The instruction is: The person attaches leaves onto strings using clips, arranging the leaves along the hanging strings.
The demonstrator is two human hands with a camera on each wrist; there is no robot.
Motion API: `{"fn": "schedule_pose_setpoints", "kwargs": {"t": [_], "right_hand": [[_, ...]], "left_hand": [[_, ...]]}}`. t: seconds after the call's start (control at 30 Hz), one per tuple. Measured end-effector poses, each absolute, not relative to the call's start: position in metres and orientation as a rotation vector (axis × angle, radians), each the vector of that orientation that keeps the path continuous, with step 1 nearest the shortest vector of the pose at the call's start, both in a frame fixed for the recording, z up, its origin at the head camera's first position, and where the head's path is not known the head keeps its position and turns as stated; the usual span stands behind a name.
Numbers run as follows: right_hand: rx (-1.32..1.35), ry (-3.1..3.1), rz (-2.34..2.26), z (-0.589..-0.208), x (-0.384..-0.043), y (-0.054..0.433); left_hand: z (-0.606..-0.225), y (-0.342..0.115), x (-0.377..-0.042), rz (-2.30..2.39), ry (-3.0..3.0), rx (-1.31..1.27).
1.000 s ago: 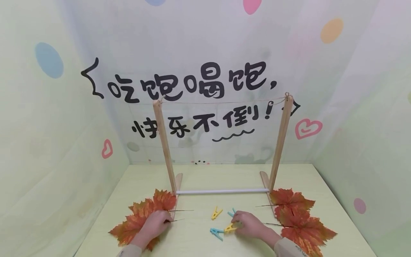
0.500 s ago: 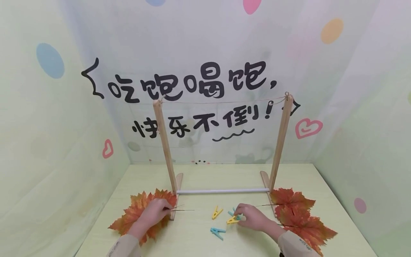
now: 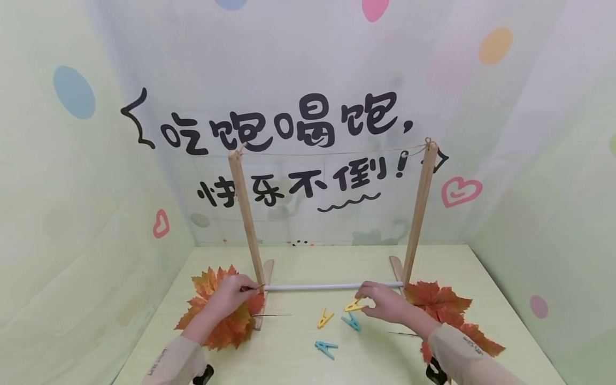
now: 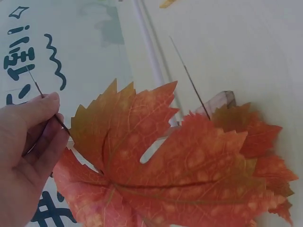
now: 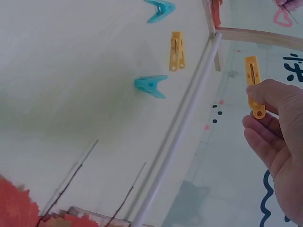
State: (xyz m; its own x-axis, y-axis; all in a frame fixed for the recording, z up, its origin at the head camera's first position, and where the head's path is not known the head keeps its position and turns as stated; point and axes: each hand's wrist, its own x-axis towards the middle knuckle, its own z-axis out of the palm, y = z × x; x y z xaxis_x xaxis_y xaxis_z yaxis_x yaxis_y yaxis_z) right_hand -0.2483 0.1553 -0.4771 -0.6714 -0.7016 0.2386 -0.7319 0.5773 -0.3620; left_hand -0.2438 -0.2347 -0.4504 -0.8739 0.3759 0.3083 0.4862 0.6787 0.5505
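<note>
My left hand [image 3: 232, 295] pinches the thin dark stem of an orange-red artificial maple leaf [image 4: 189, 184], lifted at the left of the stand. Another maple leaf [image 4: 270, 135] lies behind it, largely covered, its stem [image 3: 271, 315] pointing inward. Between thumb and fingers, my right hand [image 3: 387, 305] holds a yellow clothespin [image 5: 252, 80] above the table. Below it lies a blue clothespin [image 3: 351, 322]; a second yellow clothespin [image 3: 325, 318] and another blue clothespin [image 3: 326, 349] rest further left.
A wooden stand spans the table, its left post [image 3: 246, 219] and right post [image 3: 420, 214] joined by a white rod [image 3: 332, 287] low down. String [image 3: 332, 154] runs between the post tops. More red maple leaves [image 3: 440, 300] lie at the right, partly under the right arm.
Both hands have risen and moved away from the body. The left brings its leaf up off the table; the right carries the yellow clothespin up from among the others.
</note>
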Motion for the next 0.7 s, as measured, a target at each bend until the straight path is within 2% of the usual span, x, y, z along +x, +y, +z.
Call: {"fn": "schedule_pose_setpoints", "kwargs": {"t": [0.37, 0.7], "right_hand": [[1.24, -2.706, 0.636, -0.434, -0.256, 0.156], [1.205, -2.654, 0.571, -0.4, -0.26, 0.159]], "left_hand": [[-0.424, -0.223, -0.246, -0.993, -2.611, -0.719], [-0.401, -0.206, -0.249, -1.052, -2.625, -0.613]]}}
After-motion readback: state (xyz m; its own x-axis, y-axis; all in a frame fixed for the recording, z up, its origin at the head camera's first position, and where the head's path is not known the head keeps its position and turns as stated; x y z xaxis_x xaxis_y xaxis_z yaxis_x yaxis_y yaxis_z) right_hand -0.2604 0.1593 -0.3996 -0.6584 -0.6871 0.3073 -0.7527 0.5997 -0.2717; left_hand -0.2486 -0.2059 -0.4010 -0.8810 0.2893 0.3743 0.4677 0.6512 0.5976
